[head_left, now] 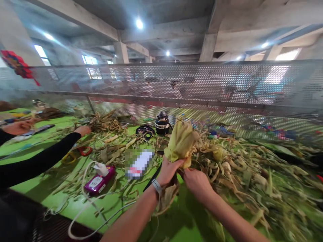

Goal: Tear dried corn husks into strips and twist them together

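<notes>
A bundle of pale green-yellow corn husks (pixel 180 139) stands upright in front of me above the green table. My left hand (pixel 169 169), with a pale band at the wrist, is closed around the bundle's lower end. Close beside it, my right hand (pixel 198 183) has its fingers pinched at the base of the same bundle. What exactly lies between those fingertips is hidden. A brownish loose husk (pixel 168 198) hangs below my left hand. Dry husk pieces (pixel 234 168) lie heaped to the right of my hands.
A purple power strip (pixel 101 179) with a white cable lies left, near a blurred-out phone-like object (pixel 140 164). A black jar (pixel 162 125) stands behind. A co-worker's hands (pixel 83 130) work at left, near red-handled scissors (pixel 85 151). A perforated metal screen (pixel 161 79) crosses the back.
</notes>
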`<state>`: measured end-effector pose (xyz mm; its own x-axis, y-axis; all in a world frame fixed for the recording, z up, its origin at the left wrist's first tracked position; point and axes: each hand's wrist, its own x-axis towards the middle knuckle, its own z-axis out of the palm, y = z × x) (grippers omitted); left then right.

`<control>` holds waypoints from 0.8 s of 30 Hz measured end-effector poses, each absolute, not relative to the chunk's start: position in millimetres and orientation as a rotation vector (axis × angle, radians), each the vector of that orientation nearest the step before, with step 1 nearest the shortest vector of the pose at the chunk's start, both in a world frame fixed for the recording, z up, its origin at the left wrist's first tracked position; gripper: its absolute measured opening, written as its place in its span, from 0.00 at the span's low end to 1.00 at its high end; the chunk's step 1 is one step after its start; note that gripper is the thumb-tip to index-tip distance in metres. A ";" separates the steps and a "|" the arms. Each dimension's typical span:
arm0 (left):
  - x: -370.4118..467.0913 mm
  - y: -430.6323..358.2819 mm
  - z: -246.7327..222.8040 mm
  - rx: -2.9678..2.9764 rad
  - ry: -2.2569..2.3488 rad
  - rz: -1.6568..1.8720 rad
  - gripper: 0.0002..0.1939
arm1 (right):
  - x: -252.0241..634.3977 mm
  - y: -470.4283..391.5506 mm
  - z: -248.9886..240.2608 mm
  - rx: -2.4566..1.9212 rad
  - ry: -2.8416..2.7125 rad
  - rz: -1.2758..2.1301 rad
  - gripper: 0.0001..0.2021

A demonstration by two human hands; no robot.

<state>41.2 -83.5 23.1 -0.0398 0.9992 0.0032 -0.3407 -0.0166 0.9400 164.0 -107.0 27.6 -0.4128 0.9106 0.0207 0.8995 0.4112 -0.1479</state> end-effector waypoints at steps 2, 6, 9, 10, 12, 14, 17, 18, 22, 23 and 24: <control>41.6 -78.1 25.8 0.928 0.947 1.421 0.22 | 156.5 -109.5 27.5 -1.692 -2.518 0.152 0.11; 38.5 -67.6 33.3 0.919 0.939 1.384 0.19 | 145.3 -115.5 30.3 -1.713 -2.456 0.180 0.10; 39.1 -64.2 38.5 0.899 0.945 1.339 0.20 | 142.2 -117.1 30.6 -1.690 -2.370 0.248 0.10; 40.6 -63.9 39.9 0.892 0.945 1.321 0.21 | 142.2 -116.9 29.6 -1.682 -2.332 0.275 0.10; 45.2 -63.6 42.1 0.877 0.949 1.292 0.22 | 143.6 -115.5 26.1 -1.666 -2.249 0.330 0.10; 50.9 -62.5 44.1 0.872 0.956 1.279 0.23 | 146.6 -113.5 22.4 -1.653 -2.161 0.382 0.11; 59.6 -58.0 48.1 0.893 0.951 1.275 0.23 | 152.6 -110.9 20.6 -1.616 -2.039 0.459 0.14; 62.3 -55.8 49.9 0.906 0.945 1.273 0.23 | 154.6 -110.7 21.5 -1.600 -2.001 0.484 0.15; 73.9 -46.9 57.9 0.971 0.927 1.269 0.24 | 161.0 -115.3 31.4 -1.542 -1.881 0.553 0.21; 77.0 -45.0 59.8 0.991 0.928 1.270 0.24 | 162.3 -117.3 34.5 -1.517 -1.852 0.593 0.23; 80.0 -43.4 61.6 1.011 0.931 1.273 0.25 | 163.6 -119.3 37.2 -1.487 -1.813 0.644 0.25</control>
<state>80.0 -43.4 61.6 0.0805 0.9968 0.0013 -0.3008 0.0231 0.9534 163.6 -119.3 37.2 -0.1008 0.9743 0.2015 0.6290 0.2193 -0.7458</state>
